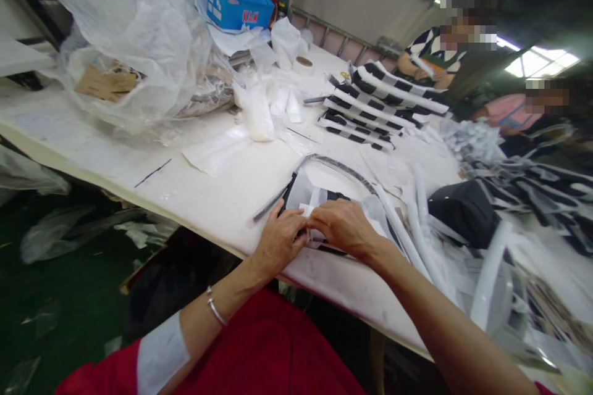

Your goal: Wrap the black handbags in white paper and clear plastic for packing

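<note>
Left hand point(280, 237), right hand point(340, 225) pinch glossy (crinkled) bag point(306, 188).

We count two hands of ours, left hand point(278, 241) and right hand point(341, 226), one clear packet point(315, 194), one striped-top person point(433, 52), one pink-top person point(509, 112), one blue box point(237, 5), one tape roll point(304, 64).

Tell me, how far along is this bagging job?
Looks done: a stack of bagged striped pieces farther up the table. In hand: the left hand and right hand pinch a clear bag holding a black-and-white piece. Seemingly left: the loose heap of striped pieces at the right.
</note>
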### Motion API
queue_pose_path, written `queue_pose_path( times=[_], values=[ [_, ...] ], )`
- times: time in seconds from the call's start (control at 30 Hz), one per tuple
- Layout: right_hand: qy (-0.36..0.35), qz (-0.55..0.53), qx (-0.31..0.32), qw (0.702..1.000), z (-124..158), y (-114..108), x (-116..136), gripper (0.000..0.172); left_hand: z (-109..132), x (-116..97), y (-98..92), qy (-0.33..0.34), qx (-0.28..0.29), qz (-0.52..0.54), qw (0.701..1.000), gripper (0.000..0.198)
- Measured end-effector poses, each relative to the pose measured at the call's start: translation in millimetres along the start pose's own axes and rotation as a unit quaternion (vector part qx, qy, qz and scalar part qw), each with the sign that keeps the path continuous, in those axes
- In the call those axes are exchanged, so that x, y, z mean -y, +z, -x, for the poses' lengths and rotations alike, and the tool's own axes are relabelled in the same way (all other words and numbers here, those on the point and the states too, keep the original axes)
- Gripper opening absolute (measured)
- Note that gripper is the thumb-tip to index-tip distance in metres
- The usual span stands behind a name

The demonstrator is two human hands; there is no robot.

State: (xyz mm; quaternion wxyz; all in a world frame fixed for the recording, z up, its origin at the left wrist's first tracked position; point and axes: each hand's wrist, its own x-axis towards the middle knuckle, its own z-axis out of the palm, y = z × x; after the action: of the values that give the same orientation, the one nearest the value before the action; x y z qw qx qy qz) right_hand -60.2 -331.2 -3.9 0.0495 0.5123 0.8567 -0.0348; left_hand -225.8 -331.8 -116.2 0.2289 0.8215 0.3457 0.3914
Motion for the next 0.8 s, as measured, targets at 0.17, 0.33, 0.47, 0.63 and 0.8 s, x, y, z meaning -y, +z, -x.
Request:
queue_pose_path(
  times=[0.17, 0.33, 0.47, 0.63, 0.8],
  values=[
    [0.094, -0.087, 0.033, 0.991, -10, 8, -15, 0.018, 0, -2, -6.6, -0.008, 0.019, 0.023, 1.000, 0.012],
    [0.140, -0.236, 0.029, 0.961, -12, 28, -30, 0.017, -2, -3, -8.7, -0.017, 0.020, 0.040, 0.999, 0.003],
    [0.149, -0.374, -0.026, 0.915, -8, 43, -32, 0.023, -4, -2, -5.7, -0.018, 0.003, 0.033, 0.999, 0.021],
    [0.172, -0.407, -0.067, 0.895, -6, 51, -28, 0.018, -5, -1, -3.5, -0.018, 0.011, 0.019, 1.000, 0.023],
    [0.149, -0.371, -0.087, 0.912, -7, 55, -27, 0.017, -3, 0, 0.6, -0.025, -0.006, 0.015, 1.000, 0.016]
  ],
)
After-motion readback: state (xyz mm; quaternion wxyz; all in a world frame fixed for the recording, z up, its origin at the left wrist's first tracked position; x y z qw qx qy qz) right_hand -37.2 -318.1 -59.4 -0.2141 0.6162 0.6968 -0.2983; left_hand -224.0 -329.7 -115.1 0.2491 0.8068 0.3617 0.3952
